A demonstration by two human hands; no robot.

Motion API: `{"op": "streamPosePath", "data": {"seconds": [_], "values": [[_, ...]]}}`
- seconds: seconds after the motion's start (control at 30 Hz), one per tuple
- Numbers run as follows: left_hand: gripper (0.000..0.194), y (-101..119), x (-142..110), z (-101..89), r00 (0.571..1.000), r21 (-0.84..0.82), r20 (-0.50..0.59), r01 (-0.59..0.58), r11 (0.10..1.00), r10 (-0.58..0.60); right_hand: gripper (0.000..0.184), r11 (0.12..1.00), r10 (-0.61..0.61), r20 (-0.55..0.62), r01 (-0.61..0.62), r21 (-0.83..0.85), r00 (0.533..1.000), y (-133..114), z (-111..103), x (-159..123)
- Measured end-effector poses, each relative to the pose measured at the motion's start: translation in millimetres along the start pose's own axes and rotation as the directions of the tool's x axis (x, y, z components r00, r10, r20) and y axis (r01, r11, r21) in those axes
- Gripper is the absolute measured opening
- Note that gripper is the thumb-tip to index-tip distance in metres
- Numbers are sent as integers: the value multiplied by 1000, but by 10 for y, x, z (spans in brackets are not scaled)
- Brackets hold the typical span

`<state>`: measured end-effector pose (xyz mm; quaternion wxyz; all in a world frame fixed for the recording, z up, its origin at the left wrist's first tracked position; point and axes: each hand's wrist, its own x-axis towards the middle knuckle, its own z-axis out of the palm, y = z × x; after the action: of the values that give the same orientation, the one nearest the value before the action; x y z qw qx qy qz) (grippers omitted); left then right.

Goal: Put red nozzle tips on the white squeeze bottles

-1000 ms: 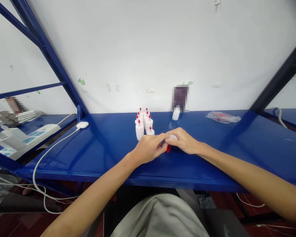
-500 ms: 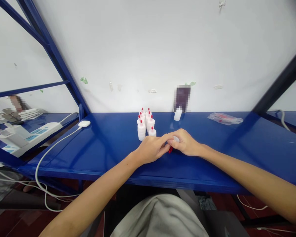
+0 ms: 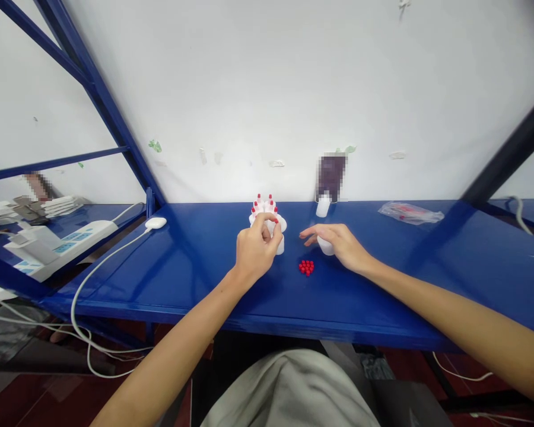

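My left hand [image 3: 258, 244] is closed in a pinch at a small red cap [image 3: 276, 221]; whether the cap is on a bottle or loose is hidden by the fingers. Just beyond and below those fingertips stands a white plastic bottle [image 3: 280, 245], its top covered by my thumb. Behind it are several white bottles [image 3: 267, 206] with red caps, grouped upright. My right hand [image 3: 342, 242] holds another white bottle [image 3: 326, 246] against the palm, with some fingers stretched leftward. Between the hands, several loose red caps [image 3: 307, 267] lie in a tight cluster.
A single white bottle [image 3: 323, 206] stands near the wall before a blurred dark panel [image 3: 331, 175]. To its right lies a clear plastic bag [image 3: 410, 212] with something red inside. A white cable end [image 3: 155, 223] and a power strip [image 3: 82, 237] are at left.
My hands have separated: the left moved up to the bottle group, while the right shifted slightly right with its white bottle. The red cap cluster now shows fully.
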<state>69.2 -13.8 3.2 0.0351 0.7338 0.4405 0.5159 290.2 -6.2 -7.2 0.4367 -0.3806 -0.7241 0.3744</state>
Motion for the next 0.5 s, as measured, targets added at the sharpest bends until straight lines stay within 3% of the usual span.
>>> {"op": "streamPosePath", "data": {"seconds": [0.33, 0.5], "values": [[21, -40, 0, 10, 991, 138, 97, 73, 988, -87, 53, 994, 93, -18, -91, 66, 996, 82, -13, 16], [24, -63, 1, 12, 990, 183, 118, 60, 981, -83, 51, 996, 76, -26, -74, 59, 997, 66, 11, 1]]}}
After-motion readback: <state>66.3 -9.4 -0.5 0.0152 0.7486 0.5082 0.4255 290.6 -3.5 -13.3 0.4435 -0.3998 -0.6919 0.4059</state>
